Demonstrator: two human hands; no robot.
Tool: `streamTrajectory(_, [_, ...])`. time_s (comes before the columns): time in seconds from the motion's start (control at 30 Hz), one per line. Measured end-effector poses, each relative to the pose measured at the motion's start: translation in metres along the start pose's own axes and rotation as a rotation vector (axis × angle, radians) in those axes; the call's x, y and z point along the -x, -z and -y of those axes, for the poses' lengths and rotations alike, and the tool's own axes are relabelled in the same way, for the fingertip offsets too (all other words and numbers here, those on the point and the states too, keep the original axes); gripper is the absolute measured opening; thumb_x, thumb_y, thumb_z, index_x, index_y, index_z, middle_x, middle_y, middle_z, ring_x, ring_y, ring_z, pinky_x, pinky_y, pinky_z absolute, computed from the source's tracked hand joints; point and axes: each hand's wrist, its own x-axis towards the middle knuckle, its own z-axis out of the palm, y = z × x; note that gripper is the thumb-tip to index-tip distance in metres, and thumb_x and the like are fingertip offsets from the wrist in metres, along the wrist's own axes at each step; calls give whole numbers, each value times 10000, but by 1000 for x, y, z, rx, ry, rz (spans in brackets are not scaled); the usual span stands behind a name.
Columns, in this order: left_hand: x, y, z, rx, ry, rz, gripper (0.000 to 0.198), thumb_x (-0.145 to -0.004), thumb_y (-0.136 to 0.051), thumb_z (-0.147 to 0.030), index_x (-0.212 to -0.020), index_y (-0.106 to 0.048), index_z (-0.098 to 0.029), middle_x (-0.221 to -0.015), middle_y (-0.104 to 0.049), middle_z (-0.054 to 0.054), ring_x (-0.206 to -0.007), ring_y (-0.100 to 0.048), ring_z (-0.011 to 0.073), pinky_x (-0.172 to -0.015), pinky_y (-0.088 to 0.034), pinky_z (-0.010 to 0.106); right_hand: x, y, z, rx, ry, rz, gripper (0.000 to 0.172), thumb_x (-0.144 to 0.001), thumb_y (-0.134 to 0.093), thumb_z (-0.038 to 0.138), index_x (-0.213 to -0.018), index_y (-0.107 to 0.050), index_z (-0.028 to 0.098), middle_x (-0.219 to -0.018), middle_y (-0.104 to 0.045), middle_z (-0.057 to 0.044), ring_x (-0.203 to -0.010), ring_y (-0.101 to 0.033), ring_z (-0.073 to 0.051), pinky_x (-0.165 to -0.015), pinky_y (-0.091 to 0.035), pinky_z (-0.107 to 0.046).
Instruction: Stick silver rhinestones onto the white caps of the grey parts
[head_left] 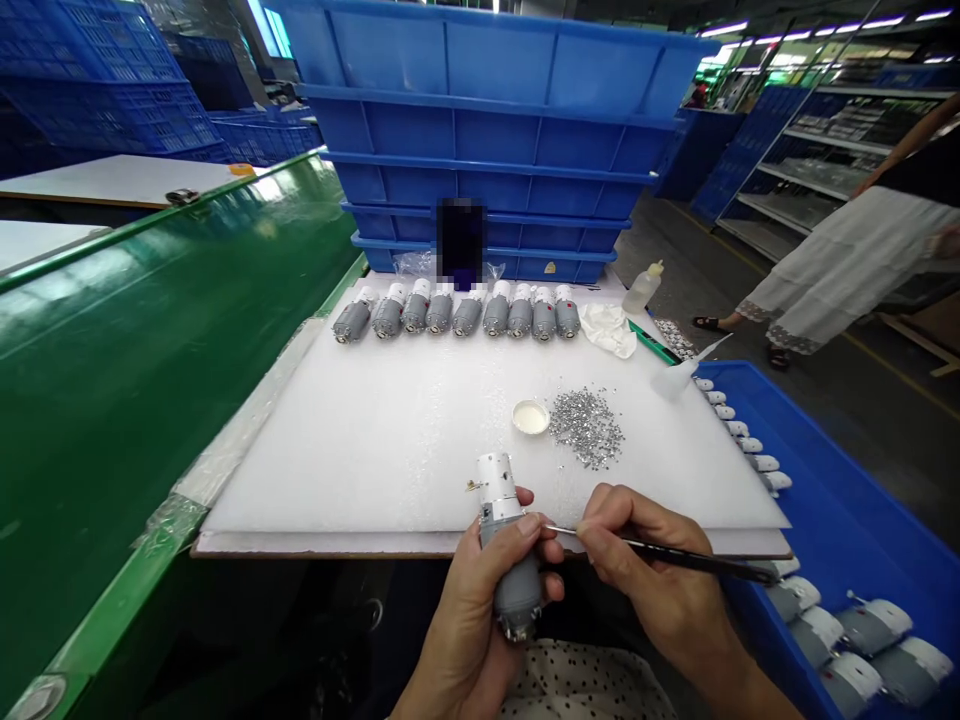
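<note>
White foam sheet on a board is the surface point(360, 470), green conveyor belt point(150, 340) running along its left side, stacked blue plastic crates point(480, 70) behind it, blue tray point(847, 480) at its right edge holding more white-capped motors. Metal shelving point(810, 170) stands further right, co-worker in a white lace-hemmed skirt point(847, 265) on the floor beside it. On the surface: row of white-capped grey motors point(457, 314) along the far edge, squeeze bottle point(643, 288), crumpled tissue point(606, 330), small dish of white paste point(531, 417), pile of silver granules point(586, 427). Grey motor point(517, 590) held upright in the left grip point(472, 610), fingers closed around it, white cap up, just over the near edge of the surface. Right grip point(660, 570) pinches a black-handled fine brush point(694, 553), thin tip right by the motor, contact cannot be told
</note>
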Motion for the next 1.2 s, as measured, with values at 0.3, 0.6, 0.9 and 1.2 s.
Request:
streamTrajectory(0.3, [1, 5, -3, 86, 22, -56, 290, -822, -698, -92, -1093, -602, -132, -698, -663, 12, -578, -591, 86, -563, -521, 186, -1, -7, 9, 286, 297, 35, 98, -883, -629, 124, -845, -611, 212, -711, -623, 12, -590, -578, -109, -517, -442, -218])
streamTrajectory(0.6, [1, 5, -2, 107, 14, -147, 301, -785, -728, -52, -1055, -623, -135, -729, -690, 10, -619, -642, 101, -561, -562, 184, -2, -12, 12, 428, 469, 62, 182, -877, -605, 44, -934, -598, 216, -706, -684, 11, -629, -616, -118, -575, -493, -226])
streamTrajectory(0.9, [3, -2, -3, 40, -20, -169, 297, -812, -715, -87, -1082, -598, -129, -720, -682, -4, -576, -611, 83, -577, -552, 190, -1, -14, 6, 347, 293, -9, 116, -902, -616, 154, -802, -612, 213, -678, -627, 26, -563, -577, -92, -511, -432, -201])
streamTrajectory(1.2, [0, 4, -4, -56, -75, -81, 317, -849, -698, -226, -1120, -574, -117, -735, -641, 17, -568, -537, 84, -534, -482, 180, -27, 3, -2, 56, -80, -1, 312, -890, -655, 392, -684, -549, 184, -595, -449, 43, -512, -367, -81, -459, -289, -224])
